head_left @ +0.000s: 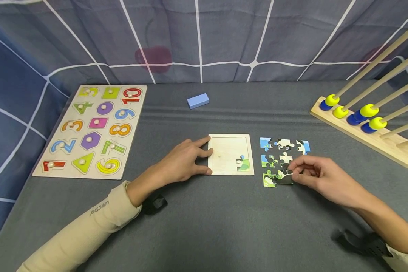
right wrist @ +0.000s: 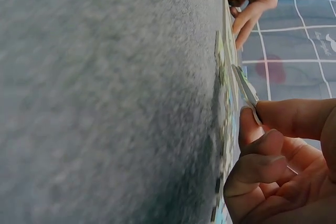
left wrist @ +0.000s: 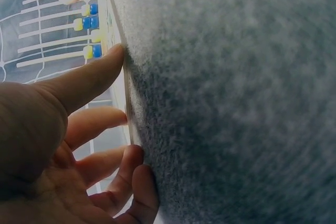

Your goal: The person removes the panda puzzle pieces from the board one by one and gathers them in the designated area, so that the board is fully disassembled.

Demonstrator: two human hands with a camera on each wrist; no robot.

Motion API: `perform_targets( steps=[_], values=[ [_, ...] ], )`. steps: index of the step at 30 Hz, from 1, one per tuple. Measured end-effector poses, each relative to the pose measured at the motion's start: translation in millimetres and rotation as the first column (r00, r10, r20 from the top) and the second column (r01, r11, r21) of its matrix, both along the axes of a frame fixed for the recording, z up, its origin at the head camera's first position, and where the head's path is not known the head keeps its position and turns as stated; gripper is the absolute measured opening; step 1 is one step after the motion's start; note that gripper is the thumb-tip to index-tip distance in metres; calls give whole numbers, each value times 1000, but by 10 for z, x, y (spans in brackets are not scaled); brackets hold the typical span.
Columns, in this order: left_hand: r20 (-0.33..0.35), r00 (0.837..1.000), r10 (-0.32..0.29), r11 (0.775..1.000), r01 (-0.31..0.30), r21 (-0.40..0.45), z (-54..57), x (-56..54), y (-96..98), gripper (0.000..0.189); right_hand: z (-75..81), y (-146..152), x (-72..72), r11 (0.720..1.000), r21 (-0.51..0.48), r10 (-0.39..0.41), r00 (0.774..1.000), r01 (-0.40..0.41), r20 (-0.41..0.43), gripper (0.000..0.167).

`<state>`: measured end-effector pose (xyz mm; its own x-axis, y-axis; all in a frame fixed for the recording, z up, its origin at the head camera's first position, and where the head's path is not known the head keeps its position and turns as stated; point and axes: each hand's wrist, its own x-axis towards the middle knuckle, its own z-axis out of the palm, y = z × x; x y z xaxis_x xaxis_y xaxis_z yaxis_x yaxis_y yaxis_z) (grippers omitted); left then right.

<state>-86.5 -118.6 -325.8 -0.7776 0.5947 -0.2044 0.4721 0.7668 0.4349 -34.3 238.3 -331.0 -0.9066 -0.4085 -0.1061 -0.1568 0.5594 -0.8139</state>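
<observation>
My right hand [head_left: 317,173] pinches a black, white and green puzzle piece [head_left: 285,177] between thumb and fingers. In the right wrist view that puzzle piece [right wrist: 245,86] is tilted, raised above the others. Several loose puzzle pieces [head_left: 266,160] with a panda picture lie in rows beside it, partly hidden by the fingers. Left of them is a square wooden puzzle board [head_left: 227,147] holding one green and blue piece [head_left: 244,164] in its lower right corner. My left hand [head_left: 187,158] touches the board's left edge with spread thumb and fingers, also seen close up in the left wrist view.
A number-and-shape peg board [head_left: 78,143] lies at the left. Behind the puzzle board is a blue block [head_left: 198,101]. A wooden bead rack [head_left: 363,130] with upright rods and yellow and blue beads stands at the right. A checked cloth [head_left: 176,41] hangs behind the table.
</observation>
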Motion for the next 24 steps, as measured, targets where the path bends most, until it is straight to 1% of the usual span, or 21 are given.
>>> perform_targets(
  steps=[3, 6, 11, 14, 18, 24],
  values=[
    [2, 1000, 1, 1000, 0, -3, 0, -1, 0, 61, -18, 49, 24, 1000, 22, 5, 1000, -5, -8, 10],
    [0, 1000, 1, 1000, -1, -1, -2, 0, -2, 61, -49, 82, 45, 1000, 23, 9, 1000, -8, -21, 12],
    [-1, 1000, 6, 1000, -6, -2, -12, -5, -5, 60, -116, 100, 68, 1000, 11, 26, 997, -25, -76, 18],
    [3, 1000, 12, 1000, -12, -3, -15, -3, -8, 60, -138, 92, 77, 999, 46, 21, 993, -16, -118, 19],
    [5, 1000, 12, 1000, -12, 0, -14, -4, -8, 60, -134, 76, 95, 994, 108, 8, 988, 9, -152, 20],
    [0, 1000, 4, 1000, -4, 6, -24, -16, -8, 60, -139, 64, 109, 988, 150, 3, 981, 27, -193, 22]
  ],
)
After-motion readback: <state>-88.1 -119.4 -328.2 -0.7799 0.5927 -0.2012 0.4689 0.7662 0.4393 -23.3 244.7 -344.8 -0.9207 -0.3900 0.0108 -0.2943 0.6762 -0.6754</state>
